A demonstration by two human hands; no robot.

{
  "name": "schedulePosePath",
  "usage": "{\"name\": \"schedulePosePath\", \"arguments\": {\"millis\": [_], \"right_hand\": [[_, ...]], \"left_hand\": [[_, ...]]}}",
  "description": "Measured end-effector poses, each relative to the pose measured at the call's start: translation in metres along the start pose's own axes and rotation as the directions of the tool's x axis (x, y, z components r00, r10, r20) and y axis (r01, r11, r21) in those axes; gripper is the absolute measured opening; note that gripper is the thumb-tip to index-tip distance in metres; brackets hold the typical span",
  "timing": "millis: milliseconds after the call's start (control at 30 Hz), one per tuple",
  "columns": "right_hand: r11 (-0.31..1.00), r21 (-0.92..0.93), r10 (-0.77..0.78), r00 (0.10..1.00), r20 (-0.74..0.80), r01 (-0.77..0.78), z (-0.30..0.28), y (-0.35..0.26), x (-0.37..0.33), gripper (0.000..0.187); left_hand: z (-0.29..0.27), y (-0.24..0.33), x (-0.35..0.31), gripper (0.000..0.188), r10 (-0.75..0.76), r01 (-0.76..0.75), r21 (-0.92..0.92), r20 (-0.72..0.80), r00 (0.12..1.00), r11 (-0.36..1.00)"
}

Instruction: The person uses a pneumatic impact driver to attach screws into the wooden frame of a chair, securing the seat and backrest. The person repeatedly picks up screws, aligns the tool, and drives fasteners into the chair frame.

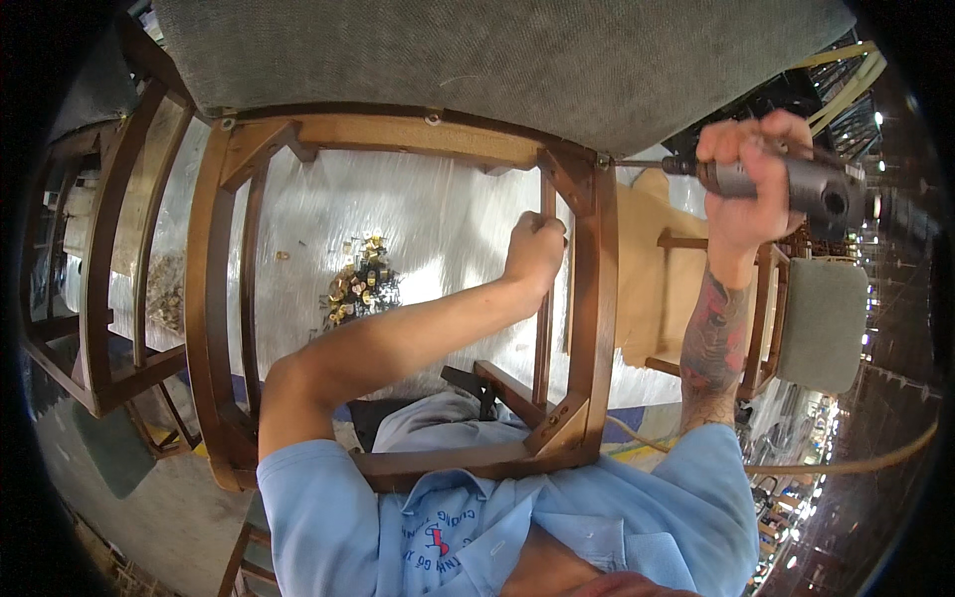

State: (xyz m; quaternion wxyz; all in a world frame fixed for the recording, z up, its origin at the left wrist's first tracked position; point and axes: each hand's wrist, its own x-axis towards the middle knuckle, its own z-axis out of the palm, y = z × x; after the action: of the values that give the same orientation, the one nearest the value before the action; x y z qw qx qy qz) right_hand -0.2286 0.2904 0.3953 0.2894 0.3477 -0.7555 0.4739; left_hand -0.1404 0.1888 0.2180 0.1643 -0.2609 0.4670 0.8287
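Observation:
A brown wooden chair frame (594, 298) lies before me, its grey upholstered part (497, 60) along the far side. My right hand (756, 179) grips a dark power screwdriver (736, 177) held level. Its long bit (637, 163) points left and meets a small metal fitting (603, 160) at the frame's far right corner. Inside the frame, my left hand (537, 257) is closed around a thin wooden rail (544, 348) near the right side. The fingertips of that hand are partly hidden.
A heap of brass-coloured brackets and dark screws (363, 284) lies on the plastic-wrapped surface (418, 214) within the frame. Cardboard (647, 298) lies to the right. Other chair frames stand at the left (99, 289) and right (821, 323). A tan hose (846, 466) curves at the lower right.

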Motion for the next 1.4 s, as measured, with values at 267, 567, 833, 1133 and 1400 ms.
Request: {"name": "schedulePosePath", "arguments": {"millis": [267,567,833,1133,1400], "right_hand": [[0.949,0.236,0.234,0.969,-0.082,-0.210,0.029,-0.005,0.020,0.004],[0.974,0.192,0.149,0.979,-0.142,-0.121,0.039,0.005,0.013,0.003],[0.955,0.240,0.210,0.968,-0.141,-0.172,0.044,-0.003,0.018,0.006],[0.809,0.536,0.399,0.896,-0.197,-0.243,0.044,-0.098,0.008,0.028],[0.628,0.762,0.324,0.944,-0.068,-0.160,0.082,-0.165,-0.021,0.023]], "left_hand": [[-0.022,-0.013,0.019,0.037,-0.041,0.045,0.069,-0.054,0.998,0.997],[-0.035,-0.012,0.037,0.021,-0.142,0.148,-0.073,0.077,0.987,0.986],[-0.083,-0.002,0.021,0.018,0.045,-0.126,0.795,0.124,0.991,0.594],[-0.163,0.096,-0.089,0.028,0.112,-0.126,0.073,0.181,0.977,0.989],[-0.165,0.101,-0.090,0.027,0.189,-0.179,-0.064,0.228,0.955,0.982]]}}
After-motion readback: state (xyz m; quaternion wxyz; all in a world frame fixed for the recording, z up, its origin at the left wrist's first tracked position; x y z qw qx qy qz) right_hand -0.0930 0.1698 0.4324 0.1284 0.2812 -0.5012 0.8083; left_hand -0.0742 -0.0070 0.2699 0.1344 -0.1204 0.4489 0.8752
